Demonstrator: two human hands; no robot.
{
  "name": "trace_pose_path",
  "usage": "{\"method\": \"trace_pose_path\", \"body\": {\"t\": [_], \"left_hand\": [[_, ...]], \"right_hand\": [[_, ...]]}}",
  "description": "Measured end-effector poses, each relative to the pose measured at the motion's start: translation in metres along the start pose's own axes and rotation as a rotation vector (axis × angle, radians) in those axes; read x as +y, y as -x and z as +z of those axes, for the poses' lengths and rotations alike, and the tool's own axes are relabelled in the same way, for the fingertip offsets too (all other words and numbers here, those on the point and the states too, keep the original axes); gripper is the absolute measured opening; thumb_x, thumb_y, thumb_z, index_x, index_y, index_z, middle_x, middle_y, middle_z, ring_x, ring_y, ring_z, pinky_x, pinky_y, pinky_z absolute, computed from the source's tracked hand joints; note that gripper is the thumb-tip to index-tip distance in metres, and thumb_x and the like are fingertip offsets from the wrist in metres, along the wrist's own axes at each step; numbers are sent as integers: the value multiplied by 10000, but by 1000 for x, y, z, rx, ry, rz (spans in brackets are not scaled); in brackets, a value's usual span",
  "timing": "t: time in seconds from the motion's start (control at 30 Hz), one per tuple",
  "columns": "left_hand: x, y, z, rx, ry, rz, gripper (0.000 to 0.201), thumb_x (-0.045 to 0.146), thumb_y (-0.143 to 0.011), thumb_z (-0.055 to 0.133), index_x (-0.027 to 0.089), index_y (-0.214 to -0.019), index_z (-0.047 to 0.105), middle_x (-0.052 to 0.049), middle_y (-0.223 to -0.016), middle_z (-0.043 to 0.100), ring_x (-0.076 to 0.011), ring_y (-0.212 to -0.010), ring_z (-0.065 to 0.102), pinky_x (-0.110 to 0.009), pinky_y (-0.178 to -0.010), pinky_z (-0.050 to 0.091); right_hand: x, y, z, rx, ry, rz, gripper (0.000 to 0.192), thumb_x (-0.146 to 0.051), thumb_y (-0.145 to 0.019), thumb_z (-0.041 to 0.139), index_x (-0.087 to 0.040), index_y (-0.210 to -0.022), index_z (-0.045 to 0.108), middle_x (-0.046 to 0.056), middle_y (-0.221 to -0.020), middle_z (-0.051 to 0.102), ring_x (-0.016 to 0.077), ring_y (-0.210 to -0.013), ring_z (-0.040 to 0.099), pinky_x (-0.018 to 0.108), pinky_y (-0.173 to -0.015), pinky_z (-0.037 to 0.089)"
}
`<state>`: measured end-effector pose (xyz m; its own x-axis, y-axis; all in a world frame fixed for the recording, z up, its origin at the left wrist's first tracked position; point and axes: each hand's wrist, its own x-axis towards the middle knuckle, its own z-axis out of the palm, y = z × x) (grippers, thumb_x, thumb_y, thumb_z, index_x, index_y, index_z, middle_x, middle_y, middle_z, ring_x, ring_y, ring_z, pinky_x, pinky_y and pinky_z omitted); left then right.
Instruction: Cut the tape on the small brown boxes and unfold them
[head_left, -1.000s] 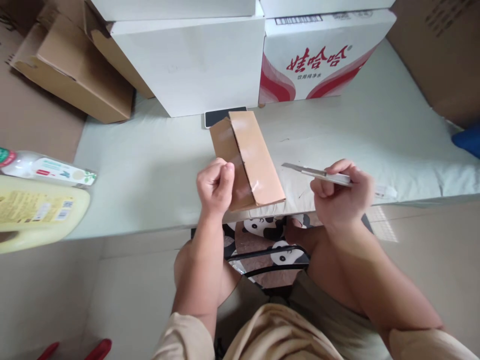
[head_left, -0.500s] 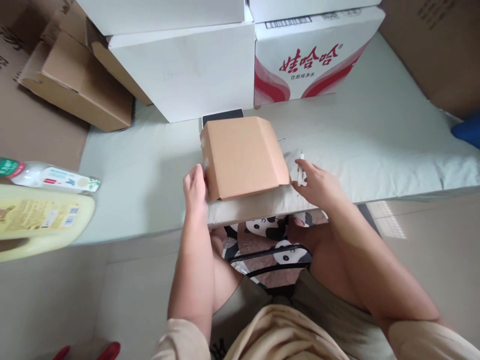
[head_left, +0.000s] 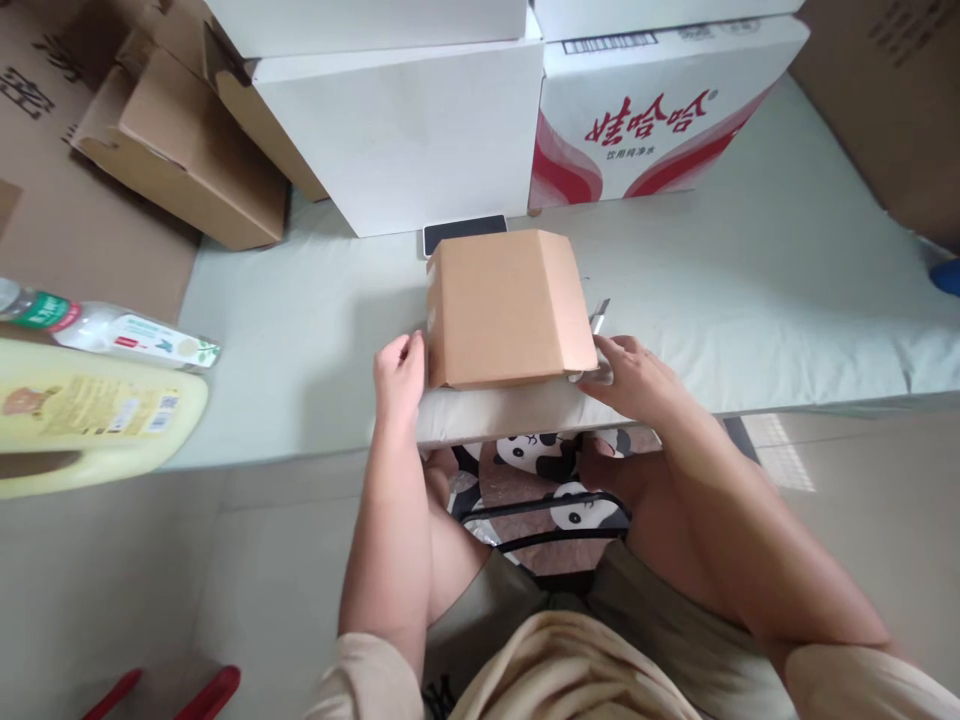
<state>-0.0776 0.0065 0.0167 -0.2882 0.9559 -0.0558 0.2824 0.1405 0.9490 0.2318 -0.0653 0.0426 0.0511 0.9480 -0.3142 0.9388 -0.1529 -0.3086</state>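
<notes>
A closed brown cardboard box (head_left: 502, 310) lies on the pale green cloth surface in front of me. My left hand (head_left: 400, 378) is beside its left edge, fingers curled in with nothing visible in them; a narrow gap seems to separate it from the box. At the right front corner of the box, my right hand (head_left: 637, 378) is closed around a white utility knife (head_left: 599, 318). The knife's tip points up and away, while its lower part is mostly covered by my fingers. Whether the knife touches the cardboard I cannot tell.
Behind the box lies a dark phone (head_left: 465, 234), in front of white cartons (head_left: 405, 140). Brown cartons (head_left: 195, 150) stand at the left. A plastic bottle (head_left: 97, 325) and a yellow jug (head_left: 97, 410) are at the left edge. Red handle-like shapes (head_left: 210, 693) show below.
The view has shifted slightly left. My left hand has drawn a little away from the box. The knife has tilted and come nearer the box's right edge with my right hand.
</notes>
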Motion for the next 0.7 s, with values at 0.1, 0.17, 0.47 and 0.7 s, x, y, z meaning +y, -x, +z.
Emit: {"method": "trace_pose_path", "body": {"t": [0.1,0.17,0.47,0.7], "left_hand": [[-7,-1,-2,-22,2,24,485,417,-951,598,224,-596,330,51,-559,280,-107,-543,266,-303,-536,172],[-12,-3,-3,-33,30,16,475,490,-945,613,222,-611,408,36,-579,379,-121,-574,346,-291,-549,235],[-3,1,0,-82,216,5,437,528,-847,702,217,-590,532,3,-623,551,-165,-655,503,-291,-587,369],[12,6,5,-53,605,-51,339,469,-691,792,209,-670,575,14,-696,611,-131,-648,553,-241,-590,422]], "right_hand": [[2,-2,5,32,-72,-146,647,-497,-869,628,-207,-1447,606,206,-1468,593,439,-1421,521,625,-1152,462],[1,-2,5,37,-151,-206,609,-508,-856,650,-214,-1390,638,189,-1477,589,440,-1436,502,650,-1182,436],[-7,-2,8,143,-710,-361,655,-617,-837,736,-210,-1321,563,138,-1135,688,293,-946,703,525,-875,620],[-7,-4,17,309,-783,-352,652,-686,-787,782,-230,-1216,598,80,-1005,663,227,-855,655,439,-764,600]]}}
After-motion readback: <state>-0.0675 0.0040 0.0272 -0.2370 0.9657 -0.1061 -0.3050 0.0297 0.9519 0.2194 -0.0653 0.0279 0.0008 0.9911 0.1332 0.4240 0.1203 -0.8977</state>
